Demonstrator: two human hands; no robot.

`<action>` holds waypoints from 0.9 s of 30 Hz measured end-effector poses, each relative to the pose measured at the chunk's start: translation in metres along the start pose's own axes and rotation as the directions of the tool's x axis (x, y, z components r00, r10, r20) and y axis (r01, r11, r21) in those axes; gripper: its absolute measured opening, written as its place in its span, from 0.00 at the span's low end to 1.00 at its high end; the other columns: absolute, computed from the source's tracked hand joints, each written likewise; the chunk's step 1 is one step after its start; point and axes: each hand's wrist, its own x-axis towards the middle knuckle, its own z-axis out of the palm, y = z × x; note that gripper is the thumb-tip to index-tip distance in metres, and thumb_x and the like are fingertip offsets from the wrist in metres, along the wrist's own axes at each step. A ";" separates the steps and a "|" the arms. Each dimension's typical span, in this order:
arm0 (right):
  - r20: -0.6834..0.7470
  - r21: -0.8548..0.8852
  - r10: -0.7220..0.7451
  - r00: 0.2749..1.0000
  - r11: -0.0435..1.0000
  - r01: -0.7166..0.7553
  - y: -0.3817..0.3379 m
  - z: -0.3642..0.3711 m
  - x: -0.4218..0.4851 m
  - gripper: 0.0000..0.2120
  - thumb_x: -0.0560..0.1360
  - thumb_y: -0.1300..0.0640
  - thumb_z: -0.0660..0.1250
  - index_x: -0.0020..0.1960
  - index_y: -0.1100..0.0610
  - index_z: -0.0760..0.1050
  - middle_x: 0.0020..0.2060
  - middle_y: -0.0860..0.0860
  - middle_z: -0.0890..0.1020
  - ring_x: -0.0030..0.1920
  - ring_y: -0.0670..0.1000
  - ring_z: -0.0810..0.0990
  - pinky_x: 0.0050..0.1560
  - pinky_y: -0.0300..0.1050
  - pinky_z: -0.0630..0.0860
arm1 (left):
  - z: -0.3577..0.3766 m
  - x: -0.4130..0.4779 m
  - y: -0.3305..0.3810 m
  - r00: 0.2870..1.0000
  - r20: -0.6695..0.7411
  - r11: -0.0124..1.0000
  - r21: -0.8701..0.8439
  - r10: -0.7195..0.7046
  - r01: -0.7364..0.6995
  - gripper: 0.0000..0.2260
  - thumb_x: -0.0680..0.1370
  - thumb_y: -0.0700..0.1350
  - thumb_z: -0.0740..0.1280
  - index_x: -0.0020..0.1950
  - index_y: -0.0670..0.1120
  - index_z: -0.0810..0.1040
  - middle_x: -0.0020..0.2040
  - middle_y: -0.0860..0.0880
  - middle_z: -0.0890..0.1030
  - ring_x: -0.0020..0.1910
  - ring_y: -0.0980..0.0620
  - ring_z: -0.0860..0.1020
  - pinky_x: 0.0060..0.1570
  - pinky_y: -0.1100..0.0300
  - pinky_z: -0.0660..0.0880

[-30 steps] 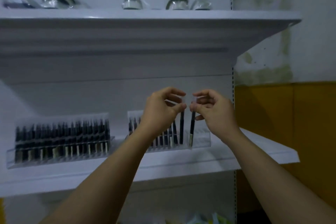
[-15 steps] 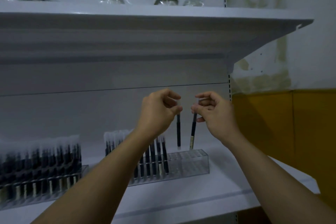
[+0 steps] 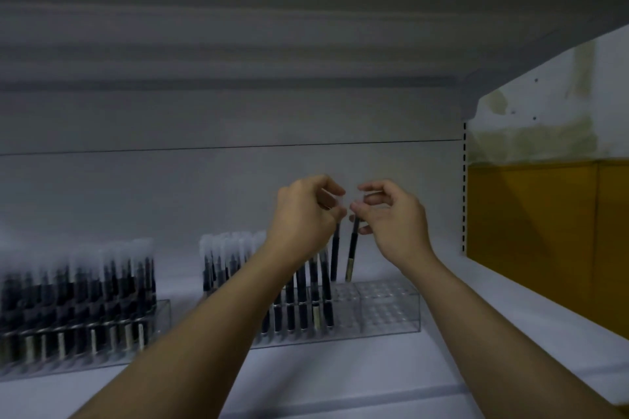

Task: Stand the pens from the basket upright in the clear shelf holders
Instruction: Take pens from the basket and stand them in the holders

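now | left grip (image 3: 303, 214), right grip (image 3: 391, 221) pinch pens (image 3: 352, 248) | tips just above holder (image 3: 388, 313)

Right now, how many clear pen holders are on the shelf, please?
2: a full holder at far left, a partly filled holder at centre; others may be out of frame.

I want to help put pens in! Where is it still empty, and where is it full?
Free: the right end of the right holder, between its standing pens and its end wall, and the bare shelf beyond. Crowded: the left holder is packed. The left hand and right hand each hold a pen above the free holes.
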 end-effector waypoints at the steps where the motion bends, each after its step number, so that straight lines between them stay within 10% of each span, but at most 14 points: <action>1: -0.005 0.009 0.004 1.000 1.000 -0.004 0.002 0.002 0.000 0.10 0.73 0.62 0.72 0.50 0.51 0.77 0.43 0.51 0.78 0.42 0.54 0.83 0.35 0.42 0.81 | 0.000 0.000 -0.002 1.000 -0.008 1.000 -0.001 -0.001 0.001 0.07 0.73 0.44 0.74 0.49 0.49 0.80 0.42 0.51 0.83 0.42 0.57 0.80 0.42 0.65 0.78; 15: 0.090 -0.201 0.011 0.996 0.979 0.008 0.020 -0.003 -0.012 0.08 0.73 0.59 0.72 0.48 0.47 0.78 0.42 0.48 0.82 0.42 0.49 0.82 0.43 0.48 0.82 | 0.000 -0.004 -0.002 0.999 0.022 0.998 0.055 0.041 -0.042 0.08 0.74 0.46 0.73 0.51 0.50 0.79 0.43 0.54 0.81 0.42 0.59 0.79 0.44 0.64 0.78; 27: 0.377 -0.477 0.103 0.921 0.874 0.098 0.026 -0.014 -0.043 0.29 0.79 0.58 0.62 0.71 0.31 0.58 0.40 0.49 0.81 0.41 0.49 0.82 0.41 0.42 0.78 | 0.010 -0.007 -0.002 0.987 0.153 0.904 0.428 -0.047 -0.023 0.06 0.76 0.52 0.70 0.52 0.54 0.79 0.55 0.54 0.79 0.58 0.51 0.75 0.63 0.52 0.64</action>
